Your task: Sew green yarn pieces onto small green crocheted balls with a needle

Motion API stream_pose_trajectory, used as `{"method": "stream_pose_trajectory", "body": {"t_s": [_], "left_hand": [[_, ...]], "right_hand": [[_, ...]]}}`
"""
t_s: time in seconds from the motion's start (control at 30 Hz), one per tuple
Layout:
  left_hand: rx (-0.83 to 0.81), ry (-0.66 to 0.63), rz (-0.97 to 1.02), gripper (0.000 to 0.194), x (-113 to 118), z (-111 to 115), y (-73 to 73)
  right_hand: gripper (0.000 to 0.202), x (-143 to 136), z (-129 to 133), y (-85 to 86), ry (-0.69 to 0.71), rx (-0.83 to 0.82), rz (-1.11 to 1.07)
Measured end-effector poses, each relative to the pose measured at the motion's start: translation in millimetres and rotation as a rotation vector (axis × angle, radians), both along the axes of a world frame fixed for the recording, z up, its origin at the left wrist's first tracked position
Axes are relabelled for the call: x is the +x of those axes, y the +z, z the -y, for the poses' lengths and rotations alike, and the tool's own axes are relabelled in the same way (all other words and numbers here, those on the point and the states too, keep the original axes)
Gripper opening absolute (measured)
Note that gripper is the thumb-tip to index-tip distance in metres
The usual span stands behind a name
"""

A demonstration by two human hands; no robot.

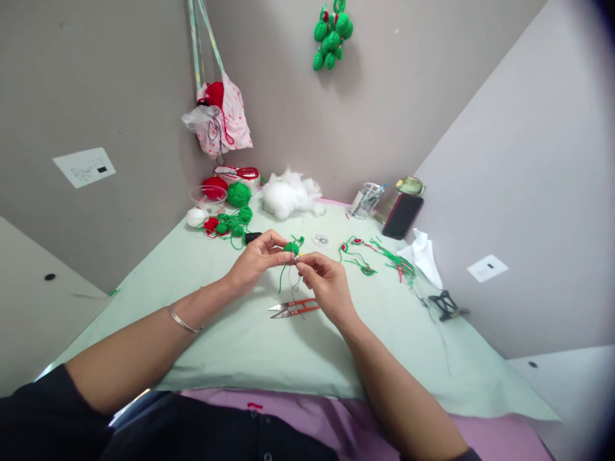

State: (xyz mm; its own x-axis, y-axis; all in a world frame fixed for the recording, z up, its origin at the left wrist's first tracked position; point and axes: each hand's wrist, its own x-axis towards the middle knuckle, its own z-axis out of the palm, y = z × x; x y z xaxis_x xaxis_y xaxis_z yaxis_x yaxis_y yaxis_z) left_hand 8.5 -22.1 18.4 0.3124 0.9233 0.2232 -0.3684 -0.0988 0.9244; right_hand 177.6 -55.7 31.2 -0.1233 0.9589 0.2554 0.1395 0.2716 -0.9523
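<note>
So the left hand has a small green crochet piece pinched between thumb and fingers. Right hand is pinching a tiny pale-and-yellow bit just at the piece's lower right edge, too small to tell what. Dark thread dangles below the piece, and further below it lie orange-handled snips, partly behind the right hand. Left of the piece there's tangled green yarn, beyond it fluffy white stuffing, and off to its right, yarn scraps and a leaning phone.
</note>
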Motion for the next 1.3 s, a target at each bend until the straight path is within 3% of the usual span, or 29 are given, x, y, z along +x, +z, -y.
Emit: {"method": "stream_pose_trajectory", "body": {"t_s": [0.4,0.67,0.8,0.87,0.97,1.1,1.3], "left_hand": [[0.083,0.066,-0.058,0.028,3,5,1.9],[0.147,0.120,-0.154,0.030,0,3,1.0],[0.128,0.061,-0.201,0.030,1,2,-1.2],[0.125,0.066,-0.221,0.030,2,1,-2.5],[0.131,0.087,-0.255,0.029,2,0,-4.8],[0.137,0.009,-0.308,0.028,2,0,-8.9],[0.133,-0.059,-0.374,0.030,2,0,-12.4]], "right_hand": [[0.011,-3,3,0.8,-0.005,0.054,-0.001],[0.016,-6,0,1.9,0.077,-0.110,-0.143],[0.021,-1,-3,1.9,0.120,-0.161,-0.230],[0.018,3,-4,2.2,0.121,-0.123,-0.157],[0.014,8,-6,2.7,0.002,0.058,0.093],[0.010,11,-8,3.2,-0.079,0.249,0.272],[0.008,13,-9,1.9,-0.044,0.237,0.323]]}}
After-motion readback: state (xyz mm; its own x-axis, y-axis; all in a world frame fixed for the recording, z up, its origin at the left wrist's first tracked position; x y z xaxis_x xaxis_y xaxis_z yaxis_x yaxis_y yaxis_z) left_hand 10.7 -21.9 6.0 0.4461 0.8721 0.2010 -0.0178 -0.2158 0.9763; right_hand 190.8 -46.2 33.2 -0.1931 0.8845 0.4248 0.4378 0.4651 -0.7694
